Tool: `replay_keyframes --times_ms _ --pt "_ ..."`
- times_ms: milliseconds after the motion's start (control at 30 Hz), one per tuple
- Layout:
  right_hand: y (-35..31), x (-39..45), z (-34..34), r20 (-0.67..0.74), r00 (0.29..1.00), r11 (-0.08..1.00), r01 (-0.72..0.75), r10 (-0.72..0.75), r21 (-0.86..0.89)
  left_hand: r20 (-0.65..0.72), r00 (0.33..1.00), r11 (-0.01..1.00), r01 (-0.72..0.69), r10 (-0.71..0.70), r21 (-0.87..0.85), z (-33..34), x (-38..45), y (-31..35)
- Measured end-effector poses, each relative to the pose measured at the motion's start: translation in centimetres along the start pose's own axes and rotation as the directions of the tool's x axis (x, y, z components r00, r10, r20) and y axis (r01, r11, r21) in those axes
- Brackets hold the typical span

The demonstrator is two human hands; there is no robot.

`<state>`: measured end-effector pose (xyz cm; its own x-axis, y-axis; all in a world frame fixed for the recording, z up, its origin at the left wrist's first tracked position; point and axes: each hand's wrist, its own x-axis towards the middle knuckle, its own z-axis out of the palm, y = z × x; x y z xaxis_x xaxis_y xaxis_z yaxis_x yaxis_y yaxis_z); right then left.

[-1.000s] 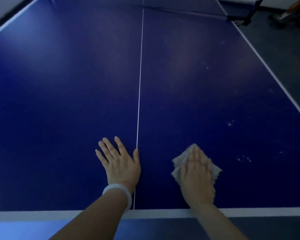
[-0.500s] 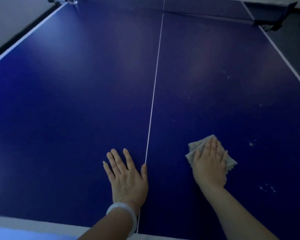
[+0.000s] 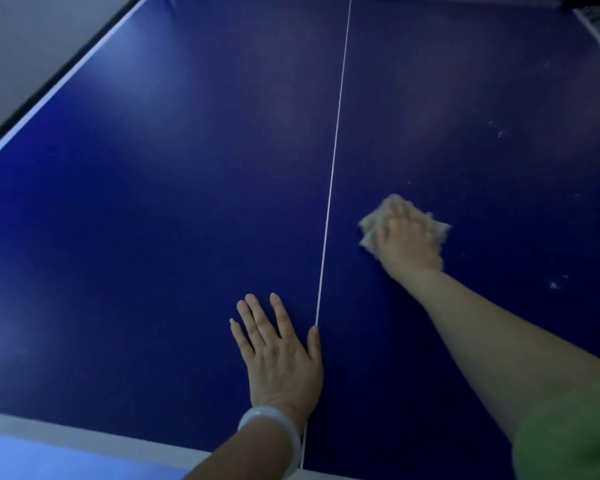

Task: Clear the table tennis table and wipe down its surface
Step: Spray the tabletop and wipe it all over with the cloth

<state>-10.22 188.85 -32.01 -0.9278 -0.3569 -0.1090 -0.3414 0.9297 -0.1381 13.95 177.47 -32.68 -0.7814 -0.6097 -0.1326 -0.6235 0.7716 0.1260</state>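
The dark blue table tennis table [image 3: 153, 202] fills the view, with a thin white centre line running away from me. My right hand [image 3: 407, 242] lies flat on a small beige cloth [image 3: 369, 225] and presses it onto the right half, arm stretched forward; the hand looks blurred. Only the cloth's edges show around the fingers. My left hand [image 3: 278, 355] rests flat on the surface just left of the centre line, fingers spread, near the front edge. A white bangle sits on that wrist.
Pale specks [image 3: 555, 284] and faint smudges dot the right half beyond and beside the cloth. The white left sideline [image 3: 59, 84] borders grey floor. The net's base [image 3: 586, 8] shows at the far right corner. The white front edge [image 3: 66, 436] runs below my left wrist.
My right hand has pushed the cloth forward, away from me, along the right half. The left hand has stayed planted by the centre line. My head has leaned closer over the table.
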Motion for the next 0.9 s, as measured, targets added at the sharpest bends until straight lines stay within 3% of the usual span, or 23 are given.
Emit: replay_keyframes --times_ms 100,233,300,433,500,567,633,700,767,833,900 --pt "4.8 -3.2 -0.6 -0.02 0.959 0.96 -0.281 0.281 0.007 0.004 1.0 1.0 -0.003 0.002 0.007 0.0 0.0 -0.1" --pt "2.7 -10.3 0.6 -0.074 0.91 0.913 -0.407 0.409 0.031 0.011 1.0 1.0 -0.007 0.007 -0.002 -0.1 -0.1 0.0" --pt "-0.5 -14.4 1.6 -0.105 0.948 0.953 -0.301 0.302 0.019 0.017 1.0 1.0 -0.003 0.003 -0.016 -0.3 0.0 0.0" --pt "-1.2 -21.3 3.0 -0.058 0.995 0.996 0.078 -0.081 -0.051 0.049 0.999 1.0 0.0 0.001 -0.024 -0.4 0.0 -0.1" --pt "2.4 -23.3 2.8 -0.022 0.995 0.991 0.091 -0.093 -0.097 0.056 0.998 1.0 -0.002 0.003 -0.022 -0.5 -0.1 -0.1" --pt "5.9 -24.9 2.2 -0.051 0.982 0.981 -0.185 0.183 -0.06 0.061 0.998 1.0 -0.009 0.01 -0.023 -0.7 -0.2 -0.1" --pt "7.2 -26.0 1.9 -0.1 0.859 0.863 -0.504 0.503 0.011 0.064 0.998 1.0 -0.015 0.016 -0.016 -0.8 -0.1 0.0" --pt "5.3 -26.6 2.1 -0.134 0.787 0.797 -0.604 0.602 0.031 0.072 0.997 1.0 -0.015 0.016 -0.024 -0.8 -0.1 0.1" --pt "2.4 -27.5 2.7 -0.153 0.855 0.865 -0.502 0.495 -0.007 0.083 0.996 0.999 -0.018 0.022 -0.041 -1.0 -0.1 0.0" --pt "0.8 -28.7 3.3 -0.107 0.958 0.961 -0.273 0.266 -0.049 0.094 0.995 0.998 -0.024 0.029 -0.056 -1.1 -0.1 -0.1" --pt "1.9 -30.0 3.3 -0.055 0.996 0.994 -0.071 0.066 -0.089 0.103 0.994 0.997 -0.035 0.042 -0.074 -1.2 -0.2 -0.3"
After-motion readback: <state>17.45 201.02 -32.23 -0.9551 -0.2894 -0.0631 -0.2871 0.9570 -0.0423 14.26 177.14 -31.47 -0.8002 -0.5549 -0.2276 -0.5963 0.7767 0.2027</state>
